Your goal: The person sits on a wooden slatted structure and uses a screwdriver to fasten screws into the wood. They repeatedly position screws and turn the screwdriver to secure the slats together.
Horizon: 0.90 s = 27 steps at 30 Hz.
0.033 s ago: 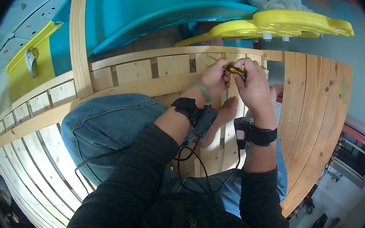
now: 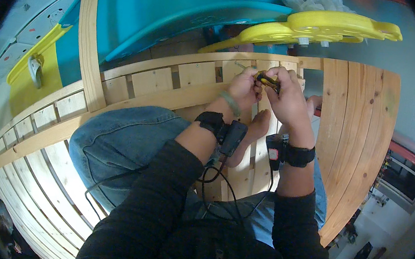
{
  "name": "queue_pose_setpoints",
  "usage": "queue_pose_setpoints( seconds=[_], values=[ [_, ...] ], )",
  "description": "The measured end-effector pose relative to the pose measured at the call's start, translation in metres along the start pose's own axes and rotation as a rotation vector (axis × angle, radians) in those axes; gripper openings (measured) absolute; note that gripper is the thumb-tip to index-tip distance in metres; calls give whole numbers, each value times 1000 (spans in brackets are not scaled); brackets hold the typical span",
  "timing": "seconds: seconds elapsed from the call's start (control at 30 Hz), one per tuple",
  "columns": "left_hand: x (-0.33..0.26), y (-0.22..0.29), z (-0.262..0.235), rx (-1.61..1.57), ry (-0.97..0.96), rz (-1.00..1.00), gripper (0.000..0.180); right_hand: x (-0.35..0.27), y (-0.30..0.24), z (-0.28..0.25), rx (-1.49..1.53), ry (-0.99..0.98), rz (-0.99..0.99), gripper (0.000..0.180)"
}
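A screwdriver (image 2: 268, 80) with a black and yellow handle is held between my two hands above the wooden slats. My right hand (image 2: 290, 95) closes round its handle from the right. At its front end, the fingers of my left hand (image 2: 245, 87) are curled shut, hiding what they pinch there. A thin pale rod (image 2: 240, 64) pokes out to the left beyond my left fingers; whether it is the shaft or a separate piece I cannot tell. My bare foot (image 2: 253, 134) rests on the slats just below the hands.
A wooden rail (image 2: 162, 103) and an upright post (image 2: 89, 46) run along the left. A broad plank panel (image 2: 355, 140) stands to the right. Beyond are a blue plastic slide (image 2: 179, 10) and a yellow plastic piece (image 2: 325, 23). Black cables (image 2: 220, 176) hang from my wrist straps across my lap.
The screwdriver's handle has turned slightly within my right fingers, with more black showing now. Both hands stay in nearly the same place.
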<state>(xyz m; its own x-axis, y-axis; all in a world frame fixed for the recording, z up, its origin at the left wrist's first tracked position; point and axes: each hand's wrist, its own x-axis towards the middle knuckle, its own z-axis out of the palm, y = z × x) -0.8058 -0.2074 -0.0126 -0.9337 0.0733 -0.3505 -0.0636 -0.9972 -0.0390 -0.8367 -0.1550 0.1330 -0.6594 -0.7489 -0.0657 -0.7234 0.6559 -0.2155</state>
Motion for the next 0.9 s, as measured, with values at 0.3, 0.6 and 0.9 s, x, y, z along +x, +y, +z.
queue_pose_setpoints(
  seconds=[0.3,0.6,0.9],
  values=[
    [4,-10,-3,94,268,-90,50,-10,-15,-8,-82,-81,104,28],
    [-5,5,-1,434,407,-17,44,-13,7,11,88,53,-155,25],
    [-3,-2,6,117,181,23,42,-15,-3,8,60,162,342,27]
  ],
)
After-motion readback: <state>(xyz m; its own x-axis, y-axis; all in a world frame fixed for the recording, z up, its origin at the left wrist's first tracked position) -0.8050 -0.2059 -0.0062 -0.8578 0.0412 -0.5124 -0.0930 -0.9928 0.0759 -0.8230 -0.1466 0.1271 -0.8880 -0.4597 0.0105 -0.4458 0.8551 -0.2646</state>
